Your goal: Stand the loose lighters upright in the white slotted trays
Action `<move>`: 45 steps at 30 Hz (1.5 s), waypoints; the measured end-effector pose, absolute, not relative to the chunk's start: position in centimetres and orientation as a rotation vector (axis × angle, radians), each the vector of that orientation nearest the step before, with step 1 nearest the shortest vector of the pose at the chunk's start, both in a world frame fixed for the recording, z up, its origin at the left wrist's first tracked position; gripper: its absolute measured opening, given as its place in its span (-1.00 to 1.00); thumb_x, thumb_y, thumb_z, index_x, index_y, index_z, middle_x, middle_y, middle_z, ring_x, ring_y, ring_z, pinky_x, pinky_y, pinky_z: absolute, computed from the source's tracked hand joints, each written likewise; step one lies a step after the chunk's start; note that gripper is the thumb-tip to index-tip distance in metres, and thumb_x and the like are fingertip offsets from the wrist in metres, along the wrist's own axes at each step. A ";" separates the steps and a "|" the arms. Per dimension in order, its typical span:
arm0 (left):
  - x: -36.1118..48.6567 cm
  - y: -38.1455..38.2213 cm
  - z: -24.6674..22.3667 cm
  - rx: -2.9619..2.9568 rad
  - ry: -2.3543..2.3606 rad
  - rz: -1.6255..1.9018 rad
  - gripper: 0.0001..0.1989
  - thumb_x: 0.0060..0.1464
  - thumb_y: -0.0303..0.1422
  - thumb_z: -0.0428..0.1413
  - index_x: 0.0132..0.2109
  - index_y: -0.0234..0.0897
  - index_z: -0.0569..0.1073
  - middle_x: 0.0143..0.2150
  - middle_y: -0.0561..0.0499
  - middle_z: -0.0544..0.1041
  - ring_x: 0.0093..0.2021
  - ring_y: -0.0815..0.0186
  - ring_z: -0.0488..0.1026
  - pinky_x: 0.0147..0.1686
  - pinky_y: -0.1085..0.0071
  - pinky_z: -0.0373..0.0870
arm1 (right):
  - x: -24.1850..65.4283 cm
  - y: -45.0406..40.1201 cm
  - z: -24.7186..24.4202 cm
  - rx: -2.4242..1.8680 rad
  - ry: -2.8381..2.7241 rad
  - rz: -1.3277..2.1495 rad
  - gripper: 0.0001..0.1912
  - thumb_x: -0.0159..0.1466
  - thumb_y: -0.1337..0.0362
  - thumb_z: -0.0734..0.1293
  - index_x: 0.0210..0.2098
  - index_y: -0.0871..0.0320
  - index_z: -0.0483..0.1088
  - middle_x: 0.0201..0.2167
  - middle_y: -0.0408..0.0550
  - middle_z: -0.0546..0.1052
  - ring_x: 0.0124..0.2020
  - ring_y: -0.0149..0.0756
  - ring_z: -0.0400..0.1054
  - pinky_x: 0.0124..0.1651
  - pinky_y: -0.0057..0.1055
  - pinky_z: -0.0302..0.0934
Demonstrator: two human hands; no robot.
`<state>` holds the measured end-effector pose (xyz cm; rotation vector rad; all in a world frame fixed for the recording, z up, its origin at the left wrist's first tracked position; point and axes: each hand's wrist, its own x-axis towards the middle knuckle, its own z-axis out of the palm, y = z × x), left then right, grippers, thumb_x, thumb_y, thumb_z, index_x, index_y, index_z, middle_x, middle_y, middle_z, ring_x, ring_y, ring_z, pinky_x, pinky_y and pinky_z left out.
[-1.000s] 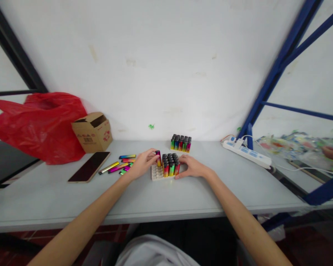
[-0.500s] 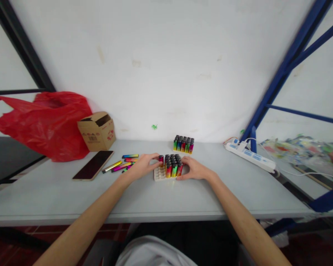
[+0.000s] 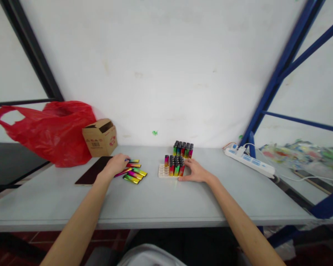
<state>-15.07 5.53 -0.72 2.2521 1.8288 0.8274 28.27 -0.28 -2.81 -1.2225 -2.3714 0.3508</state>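
Note:
Several colourful lighters with black tops stand upright in a pale tray point(image 3: 163, 171); the left part of the tray shows bare holes. One magenta lighter point(image 3: 167, 160) stands at its back left. My right hand point(image 3: 193, 171) rests at the tray's right side, thumb and fingers apart around the lighters' edge. On the left, my left hand point(image 3: 118, 164) is at the loose lighters point(image 3: 135, 174) lying on the table, its fingertips near a blue and yellow one point(image 3: 133, 161); the fingers are partly hidden. A second block of upright lighters point(image 3: 183, 149) stands behind the tray.
A phone point(image 3: 93, 171) lies left, partly under my left arm. Behind it are an open cardboard box point(image 3: 101, 142) and a red plastic bag point(image 3: 55, 138). At right are a white power strip point(image 3: 249, 161), blue metal bars and part of another person's hand.
My left hand has moved left from the tray to the loose lighters. The magenta lighter it was touching now stands free in the tray. My right hand stays beside the tray.

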 end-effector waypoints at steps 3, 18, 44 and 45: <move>-14.6 5.0 0.2 2.246 1.905 0.715 -0.91 -0.08 -0.26 0.24 -0.42 -0.15 0.54 -0.30 -0.17 0.66 -0.16 -0.07 0.60 -0.07 0.16 0.48 | 28.2 -0.2 -3.0 -1.228 -2.387 0.338 -0.18 0.08 -0.19 0.61 0.15 0.20 0.50 0.07 0.19 0.53 0.09 0.08 0.38 0.21 0.00 0.26; -6.7 0.1 4.8 1.011 0.832 1.451 -0.89 0.18 -0.42 0.30 -0.25 -0.32 0.50 -0.28 -0.05 0.62 -0.15 0.21 0.65 0.09 0.16 0.60 | 27.8 0.0 -3.5 -1.233 -2.324 0.313 -0.13 0.04 -0.26 0.61 0.13 0.21 0.51 0.04 0.18 0.55 0.08 0.09 0.40 0.22 0.02 0.27; -1.8 -2.1 2.1 1.052 0.789 0.859 -0.62 0.34 -0.20 -0.16 -0.43 -0.23 0.23 -0.52 0.15 0.07 -0.60 0.43 0.01 -0.58 0.54 0.08 | 27.8 -0.2 -3.3 -1.206 -2.334 0.299 -0.14 0.06 -0.23 0.61 0.14 0.22 0.51 0.03 0.19 0.56 0.07 0.13 0.42 0.23 0.05 0.29; -1.7 -2.1 2.1 1.055 0.801 0.859 -0.64 0.33 -0.21 -0.16 -0.43 -0.23 0.23 -0.52 0.16 0.07 -0.60 0.43 0.00 -0.58 0.54 0.06 | 27.8 -0.2 -3.3 -1.204 -2.335 0.299 -0.14 0.06 -0.23 0.61 0.15 0.22 0.50 0.03 0.19 0.56 0.08 0.13 0.42 0.23 0.05 0.29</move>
